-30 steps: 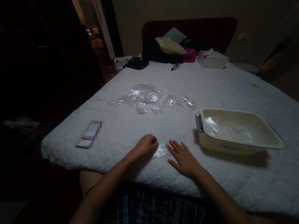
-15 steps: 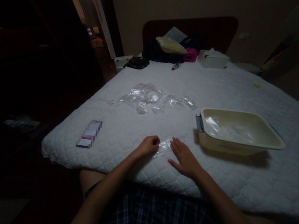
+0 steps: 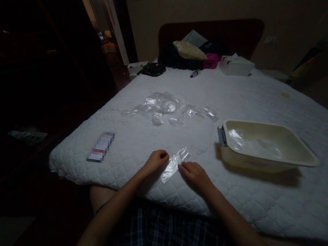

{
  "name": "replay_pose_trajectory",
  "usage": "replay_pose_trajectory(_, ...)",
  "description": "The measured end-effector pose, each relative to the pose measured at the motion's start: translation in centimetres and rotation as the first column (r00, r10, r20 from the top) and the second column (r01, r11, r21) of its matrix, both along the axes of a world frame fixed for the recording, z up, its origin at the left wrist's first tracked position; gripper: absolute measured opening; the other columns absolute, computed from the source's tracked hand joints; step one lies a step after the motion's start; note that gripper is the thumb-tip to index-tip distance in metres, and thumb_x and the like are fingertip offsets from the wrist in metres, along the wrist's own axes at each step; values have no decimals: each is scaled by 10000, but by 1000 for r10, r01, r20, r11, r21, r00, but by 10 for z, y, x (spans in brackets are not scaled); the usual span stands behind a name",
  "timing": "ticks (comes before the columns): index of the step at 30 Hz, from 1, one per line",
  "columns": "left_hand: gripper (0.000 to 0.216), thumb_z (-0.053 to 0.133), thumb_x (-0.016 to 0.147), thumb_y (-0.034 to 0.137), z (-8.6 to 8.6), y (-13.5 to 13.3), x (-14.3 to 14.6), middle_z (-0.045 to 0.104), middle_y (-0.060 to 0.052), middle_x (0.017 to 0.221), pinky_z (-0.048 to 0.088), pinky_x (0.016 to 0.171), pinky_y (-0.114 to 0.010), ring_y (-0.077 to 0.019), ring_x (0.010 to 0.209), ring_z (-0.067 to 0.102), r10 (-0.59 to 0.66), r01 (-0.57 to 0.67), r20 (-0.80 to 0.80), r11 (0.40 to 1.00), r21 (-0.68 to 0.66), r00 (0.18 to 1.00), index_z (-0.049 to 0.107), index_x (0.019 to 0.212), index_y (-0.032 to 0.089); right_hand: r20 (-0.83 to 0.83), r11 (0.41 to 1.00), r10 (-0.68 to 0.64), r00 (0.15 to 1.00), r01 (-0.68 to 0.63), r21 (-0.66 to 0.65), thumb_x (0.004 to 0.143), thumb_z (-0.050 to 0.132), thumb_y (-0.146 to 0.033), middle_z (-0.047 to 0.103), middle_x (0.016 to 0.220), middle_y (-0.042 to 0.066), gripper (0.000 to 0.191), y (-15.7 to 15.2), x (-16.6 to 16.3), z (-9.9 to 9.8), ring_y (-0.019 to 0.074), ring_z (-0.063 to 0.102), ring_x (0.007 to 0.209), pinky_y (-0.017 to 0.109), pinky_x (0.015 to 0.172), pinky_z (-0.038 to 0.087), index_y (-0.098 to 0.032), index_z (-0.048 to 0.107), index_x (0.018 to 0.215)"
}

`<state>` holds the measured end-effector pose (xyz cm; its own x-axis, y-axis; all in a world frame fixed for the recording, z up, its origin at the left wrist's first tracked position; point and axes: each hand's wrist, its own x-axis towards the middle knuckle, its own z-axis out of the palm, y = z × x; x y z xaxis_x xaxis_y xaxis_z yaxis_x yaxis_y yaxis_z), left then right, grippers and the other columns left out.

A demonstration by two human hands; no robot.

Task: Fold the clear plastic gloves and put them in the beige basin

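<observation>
A small clear plastic bag (image 3: 174, 165) lies near the front edge of the white quilted bed (image 3: 247, 102), between my two hands. My left hand (image 3: 156, 161) is closed in a loose fist at the bag's left edge, its fingertips pinching it. My right hand (image 3: 193, 173) is curled, fingertips gripping the bag's right edge. A heap of more clear plastic bags (image 3: 166, 107) sits farther back on the bed. To the right stands a cream plastic basin (image 3: 294, 157) with clear plastic inside.
A phone-sized flat object (image 3: 99, 152) lies at the front left of the bed. At the headboard are a dark bag (image 3: 173, 58), a pillow (image 3: 189, 50), a pink item (image 3: 210, 60) and a white box (image 3: 236, 65). Dark furniture stands left.
My right hand went from lying flat with fingers stretched out to curled on the bag. The bag now lies stretched between both hands, folded narrower. The left hand shifted slightly.
</observation>
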<state>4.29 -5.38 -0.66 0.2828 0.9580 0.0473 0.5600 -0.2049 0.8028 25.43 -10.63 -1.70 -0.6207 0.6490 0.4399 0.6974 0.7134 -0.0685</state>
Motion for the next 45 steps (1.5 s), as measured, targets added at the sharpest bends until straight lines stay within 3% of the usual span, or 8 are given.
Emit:
replay_pose_trajectory(8,264,455,814,273,1,-19,-14,537,-56,1079,434,663,-236,-89,666,532,-70,124,-201,954,274,977,604,1025,214,-53,1000,15,998,-16,-18,878,375,-197,643,993,104,265,10,5,-2,194,586,890,352,764,459,-172,615,988)
replay_pose_trajectory(14,295,401,846,339,-12,-22,-6,614,-45,886,427,712,-259,-148,786,548,-102,203,-336,938,282,936,601,1014,201,-154,997,-37,987,26,-71,870,405,-213,636,1040,83,249,20,4,-2,189,582,948,347,790,462,-194,612,1007)
replay_pose_trajectory(17,318,346,869,317,-16,-23,-6,612,-65,931,422,741,-289,-161,829,542,-108,269,-398,887,376,911,600,1024,206,-172,997,-68,983,59,-59,879,389,-218,634,1047,87,263,19,4,-4,191,581,958,353,795,466,-192,605,1026)
replay_pose_trajectory(23,332,330,878,310,-19,-26,-6,609,-77,1021,438,755,-301,-167,862,560,-64,274,-457,870,410,887,566,1075,184,-185,995,-97,978,99,3,880,377,-215,583,1142,110,298,10,9,-5,207,550,1020,388,806,470,-193,555,1117)
replay_pose_trajectory(29,322,339,863,162,-28,-25,-7,590,-97,1113,461,733,-326,-170,832,572,-114,414,-494,721,556,862,511,1135,167,-125,995,21,992,-9,95,868,407,-183,617,1080,110,281,1,9,-6,202,572,963,363,776,475,-168,567,1099)
replay_pose_trajectory(33,257,376,847,142,-32,-22,-8,634,-83,1004,471,704,-307,-156,780,570,-119,414,-468,684,601,876,555,1031,156,-103,996,59,993,-52,70,868,405,-163,617,1076,109,286,2,7,-6,205,557,984,365,787,455,-158,554,1112)
replay_pose_trajectory(37,208,419,845,178,-31,-20,-8,647,-64,976,471,709,-298,-153,787,563,-136,362,-386,709,606,912,578,981,173,-128,1000,13,992,-16,-21,869,414,-178,649,961,92,258,5,6,-5,187,581,846,339,728,451,-158,563,1079)
replay_pose_trajectory(45,147,527,807,248,-22,-20,-6,664,-16,945,447,761,-299,-154,831,564,-148,228,-205,861,455,968,628,907,214,-310,949,-141,940,40,-311,829,501,-285,636,829,50,194,8,6,-4,165,562,793,297,721,438,-198,615,959)
